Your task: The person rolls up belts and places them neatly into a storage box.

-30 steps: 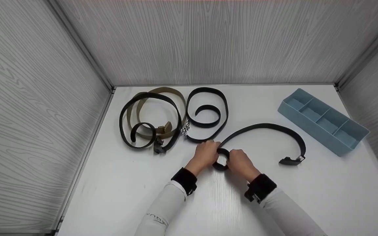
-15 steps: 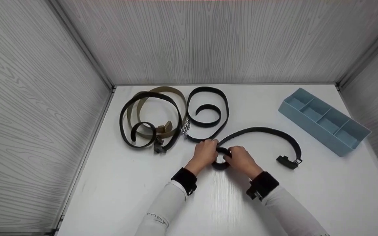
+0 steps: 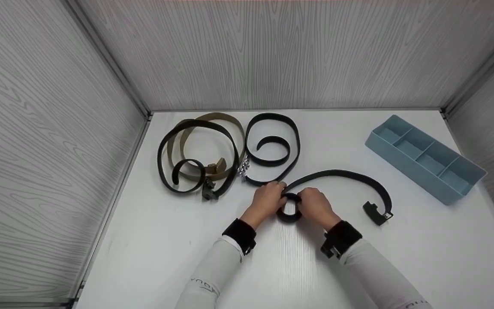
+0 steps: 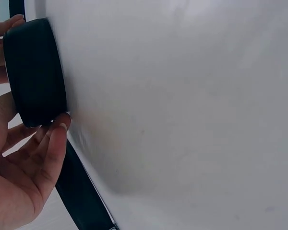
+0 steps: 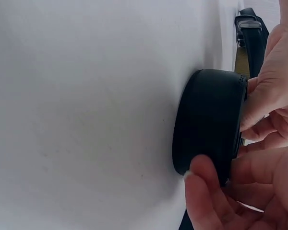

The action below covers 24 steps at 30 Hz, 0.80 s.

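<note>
A black belt [image 3: 337, 173] stands on edge on the table, its tail end rolled into a small coil [image 3: 289, 219] between both hands. My left hand [image 3: 266, 201] pinches the coil's left side, where the long strap leads away. On the coil's right side my right hand [image 3: 317, 207] grips it, its fingertips partly hidden in the head view. In the left wrist view the coil [image 4: 36, 72] shows its smooth outer face, with fingers at both ends. The right wrist view shows fingers around the coil [image 5: 209, 120]. The belt's dark buckle [image 3: 376, 213] lies to the right.
At the back left lie a tan belt [image 3: 219, 116] and a black belt [image 3: 161, 165], overlapping. Beside them is another black belt [image 3: 297, 141] with a shiny silver buckle [image 3: 243, 166]. A blue divided tray [image 3: 414, 165] stands at the back right of the white table [image 3: 152, 257].
The belt's loose arc has drawn lower and nearer the hands, and its buckle has turned and shifted slightly left. Both hands stay at the coil; the right fingers have shifted on it.
</note>
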Each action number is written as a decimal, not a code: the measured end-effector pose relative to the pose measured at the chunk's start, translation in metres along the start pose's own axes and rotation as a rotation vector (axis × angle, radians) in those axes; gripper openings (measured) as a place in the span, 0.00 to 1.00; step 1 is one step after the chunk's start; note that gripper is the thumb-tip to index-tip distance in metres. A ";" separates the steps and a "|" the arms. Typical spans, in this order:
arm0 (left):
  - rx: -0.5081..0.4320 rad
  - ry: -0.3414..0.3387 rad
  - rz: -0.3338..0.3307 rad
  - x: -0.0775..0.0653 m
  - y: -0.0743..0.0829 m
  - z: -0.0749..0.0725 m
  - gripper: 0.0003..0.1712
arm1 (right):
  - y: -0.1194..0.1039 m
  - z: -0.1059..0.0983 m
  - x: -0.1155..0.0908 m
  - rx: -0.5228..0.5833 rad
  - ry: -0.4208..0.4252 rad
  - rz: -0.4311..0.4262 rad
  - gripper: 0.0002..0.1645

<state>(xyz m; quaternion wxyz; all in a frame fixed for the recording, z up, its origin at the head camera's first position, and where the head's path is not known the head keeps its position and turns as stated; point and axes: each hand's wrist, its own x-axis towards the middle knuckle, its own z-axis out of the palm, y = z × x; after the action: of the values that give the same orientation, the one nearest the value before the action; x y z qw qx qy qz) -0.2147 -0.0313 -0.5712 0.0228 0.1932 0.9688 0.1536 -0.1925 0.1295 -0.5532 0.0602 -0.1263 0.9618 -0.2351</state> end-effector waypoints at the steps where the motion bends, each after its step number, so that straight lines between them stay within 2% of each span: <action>1: 0.004 0.001 0.006 0.000 0.000 0.000 0.11 | 0.000 0.000 0.001 -0.033 0.010 -0.028 0.11; 4: 0.029 0.010 0.020 0.001 0.002 0.001 0.10 | 0.002 0.001 0.003 -0.092 0.036 -0.095 0.09; 6: 0.055 0.022 0.024 0.001 0.003 0.003 0.09 | 0.003 0.000 0.004 -0.078 0.051 -0.096 0.07; 9: 0.070 0.045 0.010 0.001 0.004 0.006 0.09 | 0.004 -0.002 0.003 -0.006 0.045 -0.030 0.04; 13: 0.050 0.059 -0.024 0.001 0.005 0.010 0.10 | 0.003 -0.007 -0.002 0.069 -0.001 0.116 0.10; 15: 0.033 0.059 -0.037 0.001 0.006 0.010 0.11 | 0.003 -0.007 -0.004 0.081 -0.026 0.157 0.11; 19: 0.009 0.037 -0.035 0.002 0.006 0.008 0.13 | 0.003 -0.005 -0.006 0.077 -0.030 0.151 0.09; 24: -0.014 0.006 0.012 0.004 0.005 0.005 0.11 | -0.001 -0.001 -0.003 0.013 0.019 0.077 0.11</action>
<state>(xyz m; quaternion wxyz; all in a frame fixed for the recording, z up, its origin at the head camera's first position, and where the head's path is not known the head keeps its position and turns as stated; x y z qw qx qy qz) -0.2159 -0.0245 -0.5742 0.0205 0.1985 0.9666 0.1610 -0.1899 0.1301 -0.5517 0.0608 -0.0865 0.9650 -0.2399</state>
